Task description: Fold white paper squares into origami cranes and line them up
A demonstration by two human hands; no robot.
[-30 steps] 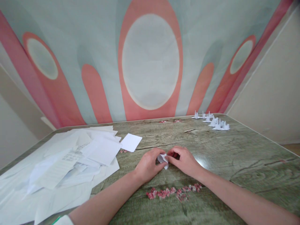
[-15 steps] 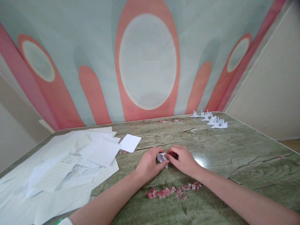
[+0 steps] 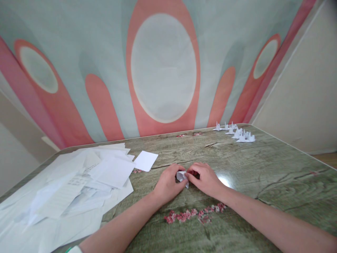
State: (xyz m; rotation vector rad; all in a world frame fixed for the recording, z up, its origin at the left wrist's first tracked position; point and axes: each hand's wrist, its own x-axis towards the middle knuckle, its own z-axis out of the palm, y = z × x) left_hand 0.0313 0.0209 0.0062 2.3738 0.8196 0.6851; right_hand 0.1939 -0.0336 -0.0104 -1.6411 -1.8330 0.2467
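A small folded piece of white paper (image 3: pixel 181 176) is held between my two hands, just above the table's middle. My left hand (image 3: pixel 169 181) curls around its left side, thumb and fingers closed on it. From the right, my right hand (image 3: pixel 204 178) pinches its edge between thumb and forefinger. The paper has a pointed lower end, and its right part is hidden behind my right fingertips. Beyond my left hand lies a flat white paper square (image 3: pixel 146 161).
A spread pile of white paper sheets (image 3: pixel 110 172), some printed, covers the table's left side. Several folded paper cranes (image 3: pixel 244 136) stand at the far right corner. The wood-patterned table (image 3: pixel 276 175) meets a coral and grey-green backdrop (image 3: pixel 110 42) behind.
My left thumb has drawn back slightly from the folded paper's lower part. Both hands stay in nearly the same place, and the view has shifted a little.
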